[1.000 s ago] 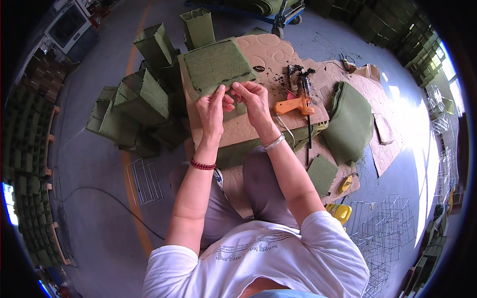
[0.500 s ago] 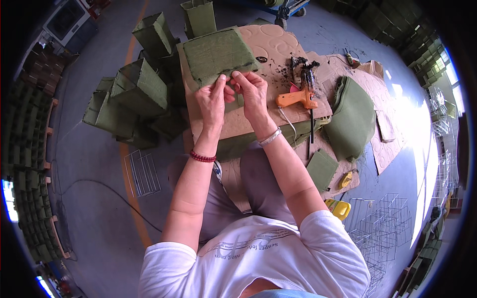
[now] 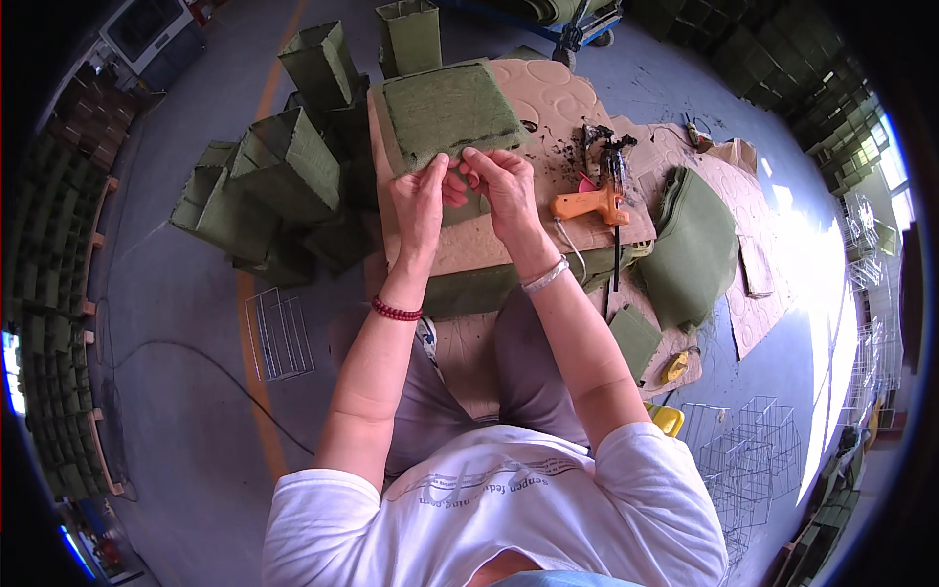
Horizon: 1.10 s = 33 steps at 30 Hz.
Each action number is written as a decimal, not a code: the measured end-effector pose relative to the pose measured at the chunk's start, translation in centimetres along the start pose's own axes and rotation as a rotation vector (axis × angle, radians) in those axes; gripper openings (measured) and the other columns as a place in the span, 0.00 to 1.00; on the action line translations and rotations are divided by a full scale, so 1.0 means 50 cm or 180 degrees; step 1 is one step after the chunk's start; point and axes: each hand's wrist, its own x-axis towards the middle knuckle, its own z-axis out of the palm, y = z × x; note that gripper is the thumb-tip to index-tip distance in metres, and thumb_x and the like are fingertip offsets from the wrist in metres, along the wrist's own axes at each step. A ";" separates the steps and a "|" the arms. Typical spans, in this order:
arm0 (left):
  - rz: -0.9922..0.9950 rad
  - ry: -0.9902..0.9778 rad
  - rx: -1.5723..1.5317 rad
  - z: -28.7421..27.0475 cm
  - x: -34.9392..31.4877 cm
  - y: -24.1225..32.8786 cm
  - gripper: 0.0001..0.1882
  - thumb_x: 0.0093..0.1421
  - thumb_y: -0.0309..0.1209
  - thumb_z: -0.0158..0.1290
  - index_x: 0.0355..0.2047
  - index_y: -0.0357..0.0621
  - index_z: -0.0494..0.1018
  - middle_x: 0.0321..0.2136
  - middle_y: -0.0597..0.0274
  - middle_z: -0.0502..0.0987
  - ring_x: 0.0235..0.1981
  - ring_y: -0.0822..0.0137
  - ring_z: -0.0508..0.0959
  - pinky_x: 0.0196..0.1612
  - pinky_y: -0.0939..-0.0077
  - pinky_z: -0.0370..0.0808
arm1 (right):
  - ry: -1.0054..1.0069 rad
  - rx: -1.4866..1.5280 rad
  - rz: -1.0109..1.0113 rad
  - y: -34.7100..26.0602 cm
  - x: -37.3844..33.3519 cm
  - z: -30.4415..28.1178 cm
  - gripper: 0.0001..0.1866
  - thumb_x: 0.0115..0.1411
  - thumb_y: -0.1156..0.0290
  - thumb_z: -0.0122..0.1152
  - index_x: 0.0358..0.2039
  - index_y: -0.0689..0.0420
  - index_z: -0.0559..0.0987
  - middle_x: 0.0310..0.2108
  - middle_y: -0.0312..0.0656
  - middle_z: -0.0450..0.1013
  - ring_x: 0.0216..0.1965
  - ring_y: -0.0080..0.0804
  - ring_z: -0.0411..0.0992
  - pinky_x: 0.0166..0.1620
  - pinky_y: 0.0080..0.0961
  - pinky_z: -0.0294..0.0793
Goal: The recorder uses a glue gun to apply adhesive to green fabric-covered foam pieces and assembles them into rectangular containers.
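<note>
A green felt piece (image 3: 455, 110), squarish with dark, rough edges, lies on the cardboard-topped work surface. Its near edge is pinched by my left hand (image 3: 423, 201), thumb and fingertips together. Close beside it, my right hand (image 3: 509, 196) pinches the same edge, the two thumbs almost touching. What the fingertips press together is too small to make out. An orange glue gun (image 3: 587, 205) lies to the right of my right hand, its nozzle toward a blackened, glue-smeared patch. A white cord runs from its handle.
Several open green felt boxes (image 3: 289, 166) stand at the left. Stacked green felt sheets (image 3: 693, 249) lie right of the work surface, on cardboard. Wire frames (image 3: 279, 333) rest on the floor at the left, more (image 3: 748, 445) at lower right. A dark cable (image 3: 215, 367) crosses the floor.
The whole view has shifted a little, so the work surface and boxes sit slightly lower and further right. Both hands keep their pinch on the felt's near edge.
</note>
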 end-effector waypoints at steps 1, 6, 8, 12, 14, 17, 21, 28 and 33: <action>0.0020 0.0021 0.0024 0.006 0.001 0.001 0.12 0.61 0.32 0.50 0.28 0.35 0.77 0.16 0.64 0.75 0.15 0.76 0.73 0.19 0.85 0.71 | 0.0071 -0.0014 -0.0087 0.002 0.001 0.001 0.08 0.54 0.72 0.62 0.23 0.64 0.78 0.19 0.35 0.73 0.20 0.17 0.65 0.26 0.15 0.63; 0.0099 0.0141 0.0163 0.012 0.002 -0.003 0.12 0.61 0.31 0.51 0.26 0.35 0.77 0.14 0.65 0.74 0.13 0.78 0.71 0.17 0.85 0.68 | 0.0269 -0.0134 -0.0255 0.016 0.005 0.006 0.08 0.53 0.73 0.62 0.22 0.65 0.77 0.19 0.37 0.73 0.20 0.18 0.65 0.25 0.15 0.63; 0.0147 0.0215 0.0109 0.011 0.003 -0.006 0.12 0.61 0.30 0.51 0.25 0.34 0.77 0.14 0.65 0.73 0.13 0.78 0.70 0.16 0.85 0.66 | 0.0474 -0.0095 -0.0288 0.017 0.001 0.019 0.08 0.53 0.73 0.62 0.21 0.64 0.76 0.20 0.37 0.73 0.19 0.18 0.64 0.24 0.15 0.63; 0.0217 0.0206 0.0057 0.012 0.005 -0.008 0.13 0.61 0.31 0.51 0.24 0.34 0.77 0.14 0.65 0.73 0.13 0.78 0.69 0.16 0.85 0.65 | 0.0531 -0.0028 -0.0370 0.032 0.006 0.020 0.09 0.53 0.74 0.63 0.20 0.64 0.76 0.20 0.37 0.73 0.20 0.18 0.65 0.24 0.15 0.63; 0.0224 0.0164 0.0065 0.012 0.007 -0.009 0.13 0.61 0.31 0.51 0.24 0.34 0.77 0.14 0.65 0.73 0.13 0.78 0.70 0.17 0.85 0.66 | 0.0496 0.0088 -0.0404 0.032 0.007 0.020 0.09 0.54 0.73 0.63 0.21 0.63 0.76 0.20 0.36 0.73 0.20 0.17 0.65 0.25 0.15 0.63; 0.0246 0.0113 0.0083 0.016 0.002 -0.004 0.14 0.61 0.32 0.51 0.24 0.35 0.77 0.14 0.65 0.74 0.14 0.78 0.71 0.18 0.85 0.67 | 0.0295 0.0227 -0.0357 0.037 0.004 0.009 0.08 0.54 0.72 0.64 0.22 0.63 0.77 0.20 0.35 0.73 0.20 0.16 0.64 0.25 0.14 0.63; 0.0287 -0.0057 0.0128 -0.003 -0.004 -0.004 0.14 0.61 0.33 0.50 0.24 0.35 0.77 0.15 0.65 0.74 0.15 0.77 0.72 0.19 0.84 0.68 | -0.0077 0.0316 -0.0290 0.037 -0.001 0.002 0.08 0.54 0.72 0.64 0.24 0.63 0.78 0.20 0.34 0.74 0.20 0.15 0.64 0.26 0.14 0.63; 0.0305 0.0086 0.0057 -0.005 -0.008 0.008 0.14 0.61 0.32 0.50 0.25 0.34 0.77 0.15 0.63 0.75 0.15 0.76 0.72 0.19 0.84 0.69 | 0.0102 0.0079 -0.0301 0.043 -0.002 0.022 0.08 0.53 0.73 0.65 0.23 0.63 0.78 0.20 0.34 0.73 0.20 0.15 0.63 0.24 0.14 0.62; 0.0313 0.0180 0.0123 -0.006 -0.003 0.007 0.14 0.61 0.32 0.50 0.24 0.33 0.77 0.14 0.63 0.75 0.14 0.76 0.72 0.18 0.84 0.68 | 0.0203 0.0100 -0.0257 0.046 -0.001 0.034 0.08 0.53 0.74 0.64 0.22 0.64 0.77 0.20 0.36 0.73 0.19 0.16 0.64 0.24 0.15 0.63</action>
